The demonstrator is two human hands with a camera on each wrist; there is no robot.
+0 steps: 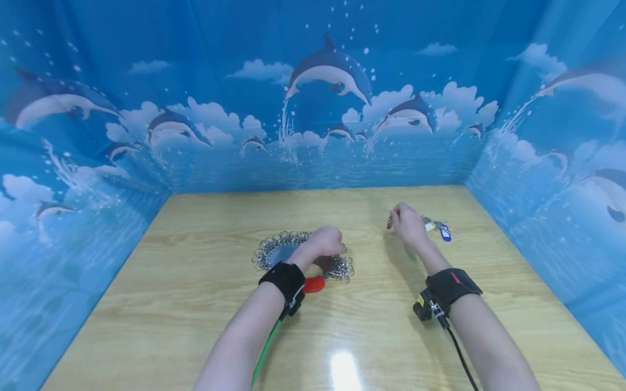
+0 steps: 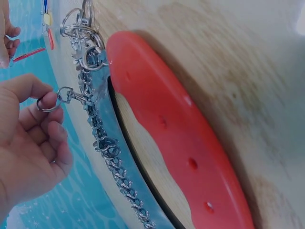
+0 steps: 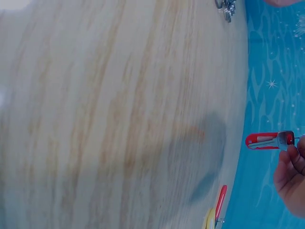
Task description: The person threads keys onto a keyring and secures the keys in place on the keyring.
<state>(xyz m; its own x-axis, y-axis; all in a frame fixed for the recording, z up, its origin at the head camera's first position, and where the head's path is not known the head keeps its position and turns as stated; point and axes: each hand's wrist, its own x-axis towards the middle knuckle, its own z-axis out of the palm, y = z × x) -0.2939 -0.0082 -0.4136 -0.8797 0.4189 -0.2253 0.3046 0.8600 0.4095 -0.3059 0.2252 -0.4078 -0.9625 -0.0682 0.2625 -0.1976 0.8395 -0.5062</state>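
An oval metal key holder with a red handle [image 2: 171, 119] and many swivel clasps and rings round its edge lies on the table under my left hand [image 1: 325, 241]. In the left wrist view, thumb and finger of that hand pinch a split ring on a swivel clasp [image 2: 76, 97], drawn out from the holder's rim. Farther right, my right hand [image 1: 409, 224] is raised above the table. Its fingertips pinch a silver key [image 3: 286, 139] with a red key tag [image 3: 249, 140]. Beyond it lie more tagged keys, with a blue tag [image 1: 445, 233] and a yellow tag [image 1: 430, 226].
The wood-grain table [image 1: 195, 326] is bounded at the back and both sides by a blue curtain [image 1: 313, 157] printed with dolphins. Wrist cameras on black straps sit on both wrists, with a green cable [image 1: 266, 350] on the left and a black cable [image 1: 462, 355] on the right.
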